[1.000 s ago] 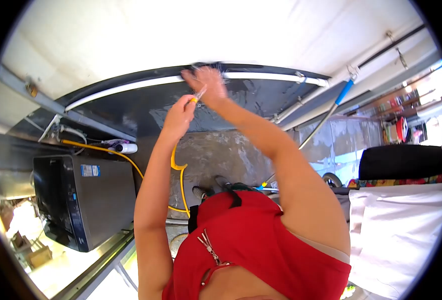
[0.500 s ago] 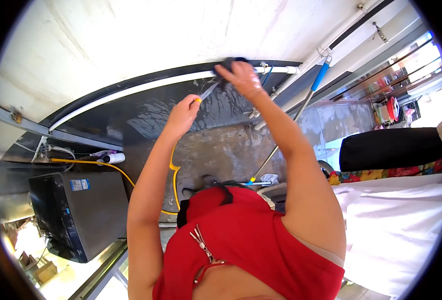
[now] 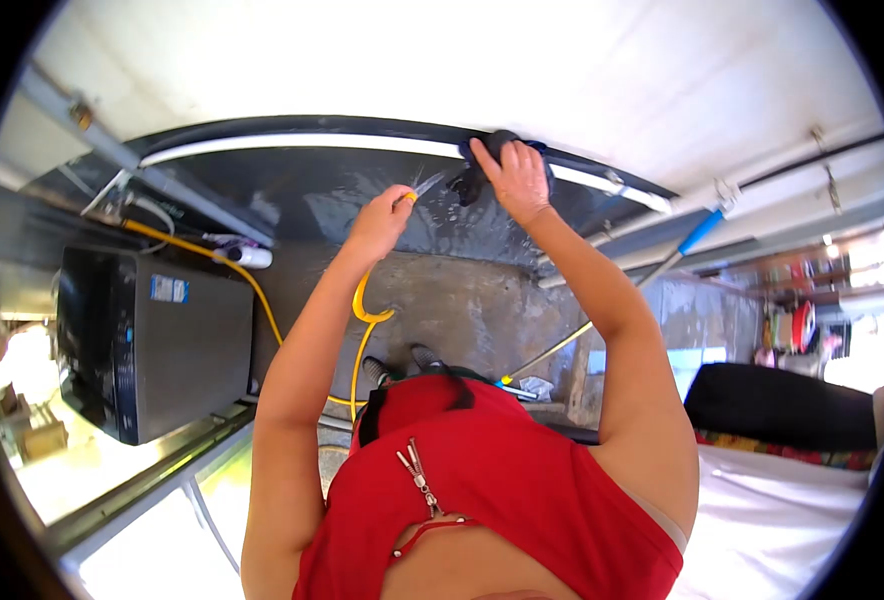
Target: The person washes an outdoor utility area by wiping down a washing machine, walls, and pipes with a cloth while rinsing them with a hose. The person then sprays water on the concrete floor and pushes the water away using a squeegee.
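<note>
My left hand (image 3: 380, 222) is closed on the end of a yellow hose (image 3: 362, 300), and water sprays from it toward the upper right. My right hand (image 3: 518, 180) grips a dark wet cloth (image 3: 474, 175), pressed over the white pipe (image 3: 312, 145) that runs along the wall. Behind both hands, the dark lower wall (image 3: 342, 200) is wet and shiny.
On the left stands a dark washing machine (image 3: 192, 330), with a white bottle (image 3: 252, 257) behind it. A blue-handled pole (image 3: 700, 232) leans at the right. Lower right are a black bundle (image 3: 782, 408) and white fabric (image 3: 792, 520). The hose loops over the wet floor (image 3: 442, 300).
My right hand has moved right along the pipe with the cloth, and its fingers now wrap round it. My left hand still holds the spraying hose. The camera view has shifted.
</note>
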Demonstrator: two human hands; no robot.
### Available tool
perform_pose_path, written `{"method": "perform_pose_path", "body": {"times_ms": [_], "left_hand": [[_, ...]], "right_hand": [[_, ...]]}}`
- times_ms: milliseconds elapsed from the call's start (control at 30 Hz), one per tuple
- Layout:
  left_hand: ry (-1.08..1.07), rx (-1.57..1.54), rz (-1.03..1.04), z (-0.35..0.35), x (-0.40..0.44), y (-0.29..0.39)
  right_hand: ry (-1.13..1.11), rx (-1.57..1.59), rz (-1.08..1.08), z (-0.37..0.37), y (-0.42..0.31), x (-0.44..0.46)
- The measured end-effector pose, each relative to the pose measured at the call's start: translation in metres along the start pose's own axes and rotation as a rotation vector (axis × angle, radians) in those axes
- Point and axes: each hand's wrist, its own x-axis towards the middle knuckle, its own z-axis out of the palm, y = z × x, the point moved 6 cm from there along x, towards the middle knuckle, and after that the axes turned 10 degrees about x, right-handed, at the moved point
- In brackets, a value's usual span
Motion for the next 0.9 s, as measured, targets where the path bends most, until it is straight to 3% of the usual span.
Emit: {"method": "perform_pose_path", "body": {"times_ms": [400,700,900], "left_hand": [[0.463,-0.497,-0.281,-0.218,-0.093,-0.153],[0.602,-0.568,-0.310,-0.278,-0.113,-0.207],[0.623,-0.585,-0.304,-0.291,-0.116,-0.207]], "right_hand": [[0.035,-0.023,-0.260,0.144,-0.256,0.225],[0.151,-0.053,-0.306,0.211,-0.387,0.338],[0.166,-0.057,-0.315,0.232,-0.431,0.377]]}}
